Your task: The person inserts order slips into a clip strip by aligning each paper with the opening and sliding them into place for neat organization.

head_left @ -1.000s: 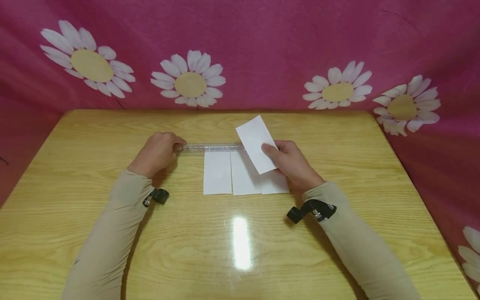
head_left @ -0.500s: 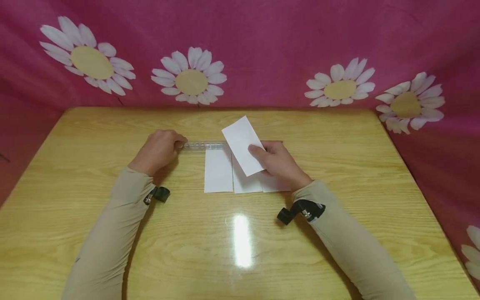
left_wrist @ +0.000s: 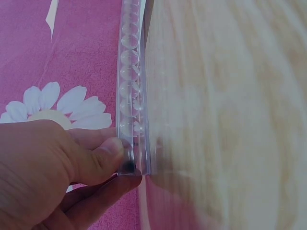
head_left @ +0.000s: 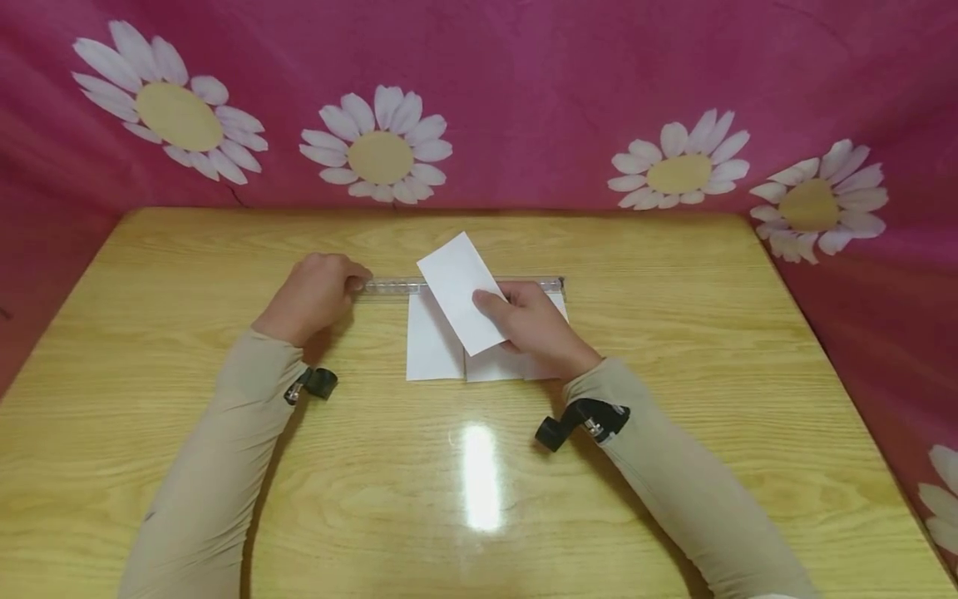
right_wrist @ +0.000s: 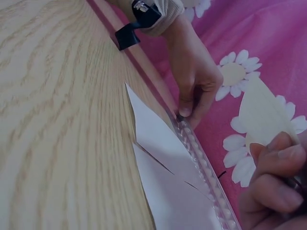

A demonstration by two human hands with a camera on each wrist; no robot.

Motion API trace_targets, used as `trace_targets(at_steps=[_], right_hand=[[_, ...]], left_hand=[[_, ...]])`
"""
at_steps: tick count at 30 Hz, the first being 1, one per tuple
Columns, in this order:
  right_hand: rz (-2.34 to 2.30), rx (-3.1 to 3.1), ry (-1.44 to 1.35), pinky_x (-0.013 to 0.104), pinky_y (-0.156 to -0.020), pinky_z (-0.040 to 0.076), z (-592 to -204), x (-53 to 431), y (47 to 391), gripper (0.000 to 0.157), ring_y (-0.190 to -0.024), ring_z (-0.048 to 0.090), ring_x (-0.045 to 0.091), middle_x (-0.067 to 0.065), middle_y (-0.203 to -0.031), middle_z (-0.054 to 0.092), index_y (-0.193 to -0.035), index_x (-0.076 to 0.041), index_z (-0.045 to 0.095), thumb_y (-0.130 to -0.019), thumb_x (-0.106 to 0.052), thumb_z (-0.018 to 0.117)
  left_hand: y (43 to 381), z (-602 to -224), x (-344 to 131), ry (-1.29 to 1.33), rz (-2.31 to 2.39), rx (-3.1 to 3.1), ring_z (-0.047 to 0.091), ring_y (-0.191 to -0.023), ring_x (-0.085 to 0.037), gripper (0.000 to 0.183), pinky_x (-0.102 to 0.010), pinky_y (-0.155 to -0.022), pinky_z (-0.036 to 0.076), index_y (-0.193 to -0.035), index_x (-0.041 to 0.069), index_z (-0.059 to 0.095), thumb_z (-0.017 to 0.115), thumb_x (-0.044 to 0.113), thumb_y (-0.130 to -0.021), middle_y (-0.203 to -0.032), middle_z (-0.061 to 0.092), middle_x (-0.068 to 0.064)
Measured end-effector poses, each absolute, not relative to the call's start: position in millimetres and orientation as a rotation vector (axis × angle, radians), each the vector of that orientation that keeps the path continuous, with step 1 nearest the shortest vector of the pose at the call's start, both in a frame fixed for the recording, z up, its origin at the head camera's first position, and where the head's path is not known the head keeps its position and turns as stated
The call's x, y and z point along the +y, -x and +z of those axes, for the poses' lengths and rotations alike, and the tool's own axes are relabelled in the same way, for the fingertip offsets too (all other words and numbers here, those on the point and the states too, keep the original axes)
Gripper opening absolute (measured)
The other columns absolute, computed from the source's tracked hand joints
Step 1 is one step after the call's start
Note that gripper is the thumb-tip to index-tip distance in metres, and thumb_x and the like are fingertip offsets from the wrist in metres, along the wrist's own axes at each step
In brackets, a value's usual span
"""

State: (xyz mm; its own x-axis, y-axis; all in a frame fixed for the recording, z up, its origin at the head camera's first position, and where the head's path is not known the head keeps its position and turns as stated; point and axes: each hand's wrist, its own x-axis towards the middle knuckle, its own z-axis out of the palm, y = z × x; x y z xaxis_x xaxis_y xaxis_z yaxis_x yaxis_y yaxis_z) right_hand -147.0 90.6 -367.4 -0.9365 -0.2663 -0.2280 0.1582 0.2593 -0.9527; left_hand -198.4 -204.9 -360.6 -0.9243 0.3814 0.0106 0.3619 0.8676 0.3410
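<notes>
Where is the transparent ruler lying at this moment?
In the head view, the transparent ruler lies across mid-table along the far edges of the paper strips; the left hand pinches its left end.

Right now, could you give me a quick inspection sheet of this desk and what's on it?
Surface: glossy wooden table, lamp glare near the front.
Job's things: three white paper strips lying side by side below a clear ruler; a fourth paper piece raised above them.
Clutter: nothing seen.
Hands: left hand pinches the ruler's end; right hand holds the raised piece.
Cables: nothing seen.
Surroundings: pink daisy-print cloth behind and beside.
</notes>
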Motion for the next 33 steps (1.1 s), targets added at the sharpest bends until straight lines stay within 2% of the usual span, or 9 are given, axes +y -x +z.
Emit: trace_targets(at_steps=[7, 11, 15, 20, 33], right_hand=[[-1.705, 2.204, 0.111, 0.023, -0.046, 0.033, -370, 84, 147, 0.031, -0.048, 0.04, 0.01, -0.007, -0.068, 0.065, -0.116, -0.009, 0.073, -0.105, -0.032, 0.056], [-1.703, 2.198, 0.119, 0.023, -0.047, 0.033, -371, 82, 146, 0.031, -0.048, 0.039, 0.01, -0.007, -0.067, 0.064, -0.116, -0.01, 0.073, -0.105, -0.033, 0.056], [-1.704, 2.182, 0.115, 0.022, -0.048, 0.034, -371, 78, 146, 0.031, -0.051, 0.042, 0.009, -0.006, -0.071, 0.067, -0.116, -0.009, 0.073, -0.105, -0.033, 0.056], [-1.737, 2.137, 0.105, 0.023, -0.047, 0.033, -372, 73, 146, 0.031, -0.05, 0.042, 0.01, -0.003, -0.078, 0.071, -0.118, -0.008, 0.072, -0.105, -0.031, 0.055], [-1.724, 2.121, 0.106, 0.023, -0.047, 0.032, -377, 60, 146, 0.032, -0.051, 0.043, 0.01, -0.001, -0.079, 0.071, -0.118, -0.005, 0.072, -0.106, -0.029, 0.055]], left_hand=[[200, -361, -206, -0.622, 0.52, 2.99, 0.068, -0.103, -0.033, 0.042, -0.05, -0.096, 0.055, -0.115, 0.001, 0.077, 0.047, -0.012, -0.09, -0.117, 0.076, -0.02], [200, -361, -206, -0.628, 0.523, 2.992, 0.068, -0.105, -0.034, 0.042, -0.051, -0.096, 0.055, -0.115, 0.0, 0.077, 0.046, -0.012, -0.09, -0.118, 0.076, -0.02], [200, -362, -206, -0.654, 0.528, 3.005, 0.069, -0.103, -0.035, 0.041, -0.051, -0.095, 0.056, -0.113, 0.0, 0.078, 0.046, -0.012, -0.089, -0.115, 0.076, -0.021], [201, -363, -207, -0.681, 0.519, 3.023, 0.066, -0.094, -0.031, 0.041, -0.047, -0.089, 0.054, -0.108, 0.001, 0.079, 0.045, -0.012, -0.088, -0.108, 0.077, -0.019], [201, -364, -207, -0.643, 0.517, 3.023, 0.069, -0.102, -0.036, 0.04, -0.051, -0.095, 0.055, -0.113, 0.002, 0.079, 0.048, -0.01, -0.09, -0.113, 0.077, -0.019]])
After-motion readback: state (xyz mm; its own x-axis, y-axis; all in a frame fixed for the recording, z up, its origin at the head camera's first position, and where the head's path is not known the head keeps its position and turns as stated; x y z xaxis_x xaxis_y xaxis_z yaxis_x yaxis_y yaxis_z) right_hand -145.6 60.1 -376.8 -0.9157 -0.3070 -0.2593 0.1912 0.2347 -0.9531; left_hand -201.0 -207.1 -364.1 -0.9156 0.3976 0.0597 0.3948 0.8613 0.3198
